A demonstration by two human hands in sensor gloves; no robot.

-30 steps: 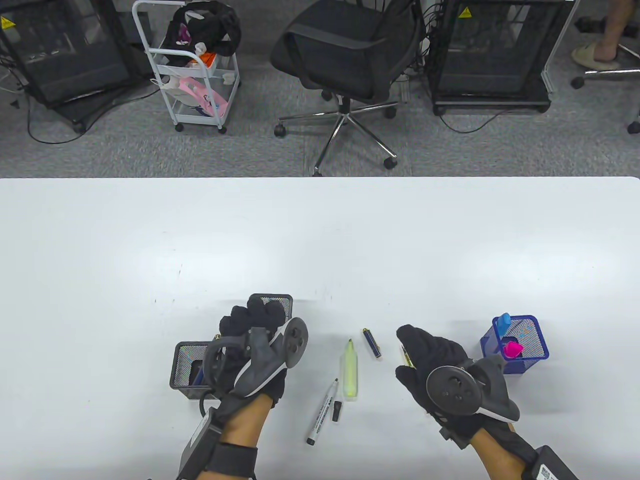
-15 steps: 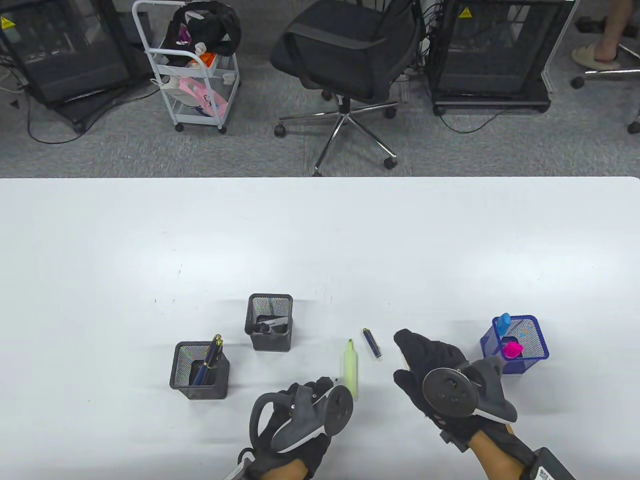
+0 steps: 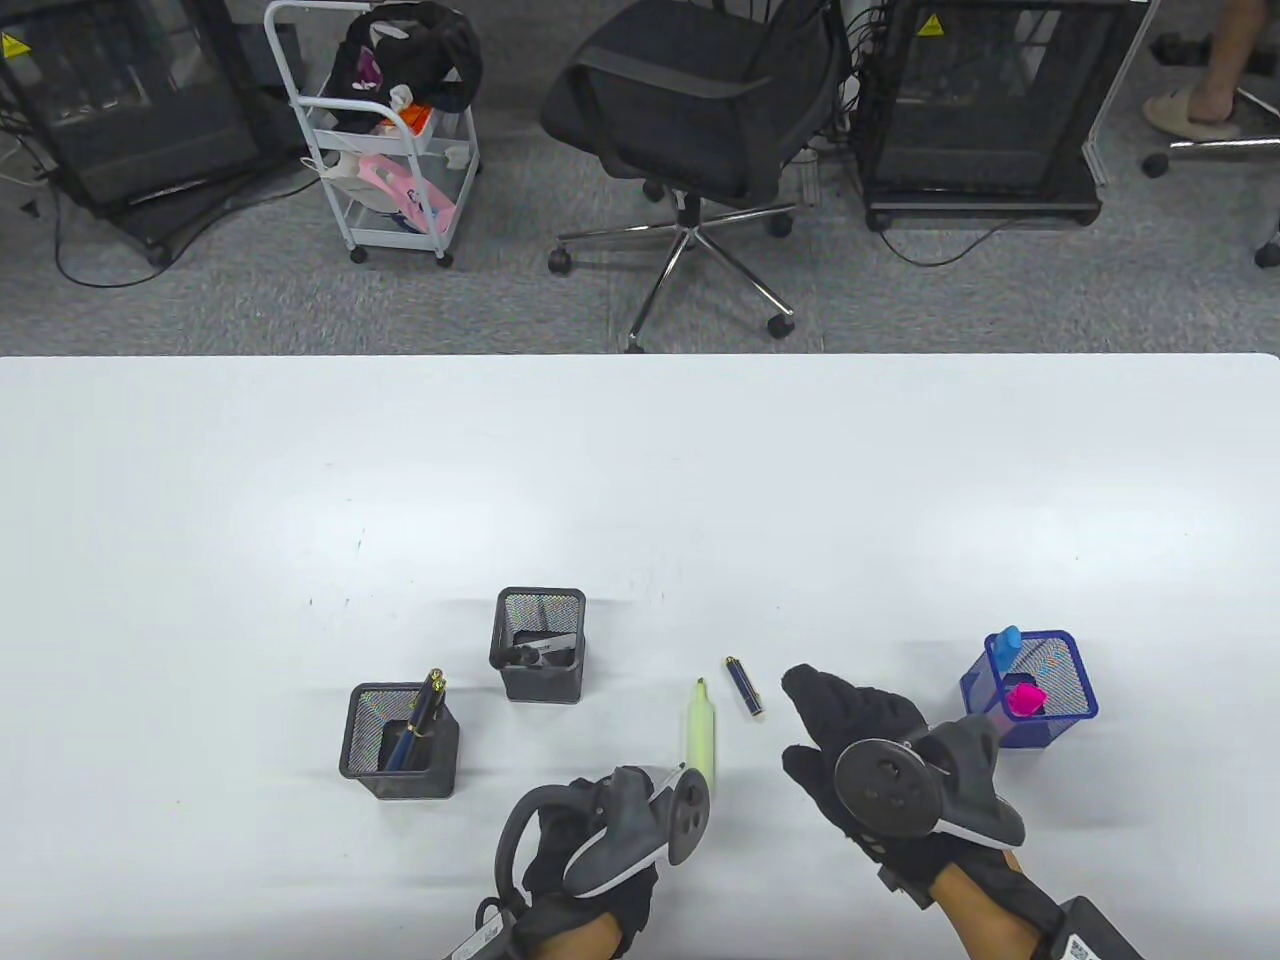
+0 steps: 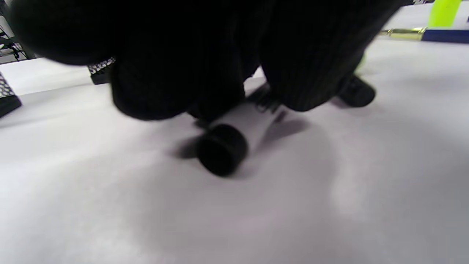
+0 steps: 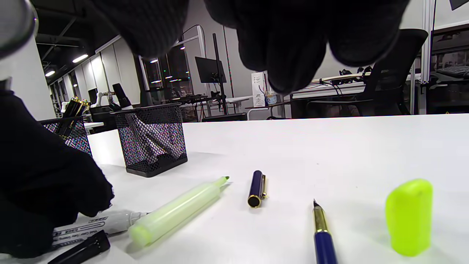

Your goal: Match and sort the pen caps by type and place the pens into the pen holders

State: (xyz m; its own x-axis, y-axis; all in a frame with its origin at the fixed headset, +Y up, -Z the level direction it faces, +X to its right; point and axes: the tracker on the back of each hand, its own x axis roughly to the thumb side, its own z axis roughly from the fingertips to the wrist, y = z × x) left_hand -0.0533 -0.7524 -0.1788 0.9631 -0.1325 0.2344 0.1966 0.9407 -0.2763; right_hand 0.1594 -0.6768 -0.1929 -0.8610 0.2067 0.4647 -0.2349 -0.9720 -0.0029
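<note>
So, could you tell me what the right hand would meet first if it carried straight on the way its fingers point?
Probably the navy pen cap: the right hand points up-left toward it, though height above the table is unclear.

Office-type laboratory workspace. A white table (image 3: 640, 480) stands on grey carpet (image 3: 200, 310); behind it are a black mesh swivel chair (image 3: 690, 110) on castors, a white wheeled utility cart (image 3: 385, 150) holding bags and supplies, and two black mesh-sided equipment enclosures (image 3: 985, 110) bearing yellow warning labels, with cables trailing across the floor. The right wrist view shows further desks, a monitor (image 5: 210, 69) on a stand, and ceiling strip lights (image 5: 80, 58).
</note>
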